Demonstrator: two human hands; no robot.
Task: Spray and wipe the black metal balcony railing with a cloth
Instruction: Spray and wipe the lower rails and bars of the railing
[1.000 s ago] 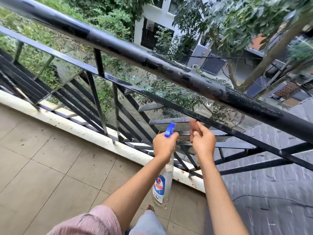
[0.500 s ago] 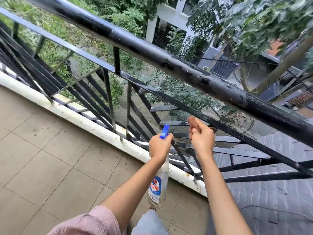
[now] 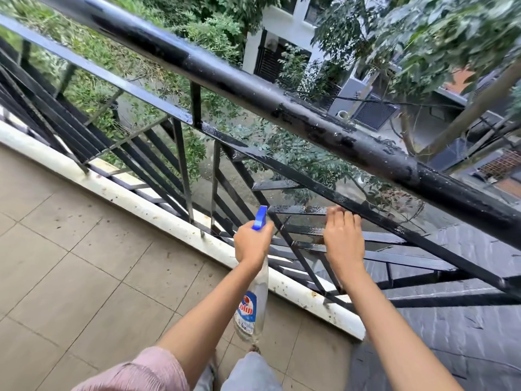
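The black metal railing [image 3: 282, 100] runs diagonally across the head view, its thick top rail wet and speckled with drops. Below it are thinner slanted and horizontal bars. My left hand [image 3: 252, 244] grips the neck of a clear spray bottle [image 3: 252, 306] with a blue trigger, which hangs down in front of the lower bars. My right hand [image 3: 342, 244] lies against the lower bars with its fingers curled over a slanted bar. It holds a brownish cloth [image 3: 319, 240], of which only a small edge shows under the hand.
A white concrete curb [image 3: 141, 204] carries the railing's foot. A beige tiled floor [image 3: 70, 263] spreads to the left. Beyond the bars at the right lies a grey slate roof [image 3: 451, 320]. Trees and buildings stand past the railing.
My right hand has dropped from holding the cloth up at its fingertips to lying on the lower bars with fingers curled over one. My left hand still holds the bottle in about the same place.
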